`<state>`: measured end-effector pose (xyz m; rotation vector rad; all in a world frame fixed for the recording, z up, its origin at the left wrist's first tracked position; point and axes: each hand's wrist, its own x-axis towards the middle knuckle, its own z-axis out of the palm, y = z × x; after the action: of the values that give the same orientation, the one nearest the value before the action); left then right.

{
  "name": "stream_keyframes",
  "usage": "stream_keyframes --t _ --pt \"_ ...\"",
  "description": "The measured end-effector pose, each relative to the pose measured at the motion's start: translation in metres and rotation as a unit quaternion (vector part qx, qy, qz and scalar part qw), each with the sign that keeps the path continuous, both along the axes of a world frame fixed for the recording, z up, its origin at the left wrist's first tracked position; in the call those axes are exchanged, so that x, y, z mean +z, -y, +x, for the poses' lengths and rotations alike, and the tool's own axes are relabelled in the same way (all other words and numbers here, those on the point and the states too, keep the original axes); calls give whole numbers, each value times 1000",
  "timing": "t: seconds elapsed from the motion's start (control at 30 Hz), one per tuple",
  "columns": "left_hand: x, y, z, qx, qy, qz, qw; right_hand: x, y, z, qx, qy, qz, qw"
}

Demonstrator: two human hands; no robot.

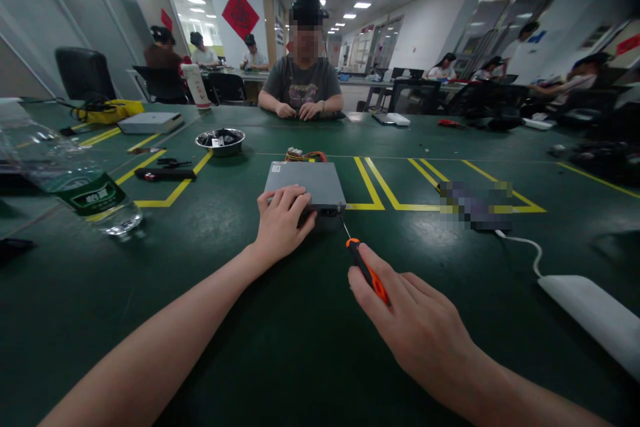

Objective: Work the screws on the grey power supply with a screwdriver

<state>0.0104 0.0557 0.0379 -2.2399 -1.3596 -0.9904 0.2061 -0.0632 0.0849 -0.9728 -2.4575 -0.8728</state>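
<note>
A flat grey metal computer power supply unit (323, 183) lies on the green table in front of me, its socket side facing me. A bundle of coloured wires (313, 156) comes out at its far edge. My left hand (280, 223) grips the unit's near left part, fingers on top and thumb along the front edge. In my right hand (420, 317) is an orange and black screwdriver (369, 270), fingers closed round its handle. The screwdriver's thin tip points at the unit's front right corner; whether it touches a screw is too small to tell.
Left stand a water bottle (93, 190), a metal bowl (225, 149) with dark contents and a black tool (165, 174). Right, a phone (475, 207) is cabled to a white device (590, 313). A person (303, 83) sits opposite. Yellow tape marks the table.
</note>
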Motion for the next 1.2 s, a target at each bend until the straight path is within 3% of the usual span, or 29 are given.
stream_keyframes --t 0.27,0.43,0.77,1.03,1.2 --pt "1 1 0 -2 0 -5 1000 -5 -1 -2 -14 -1 -24 1000" --pt "1 2 0 -1 3 -6 1000 -4 -3 0 15 -6 -7 1000" --pt "2 2 1 0 5 -9 1000 -2 1 -5 -5 9 -16 1000" --pt "0 1 0 0 3 -6 1000 -3 -7 3 -13 -29 20 999" --pt "1 1 0 0 5 -5 1000 0 -3 -1 -24 -5 -6 1000"
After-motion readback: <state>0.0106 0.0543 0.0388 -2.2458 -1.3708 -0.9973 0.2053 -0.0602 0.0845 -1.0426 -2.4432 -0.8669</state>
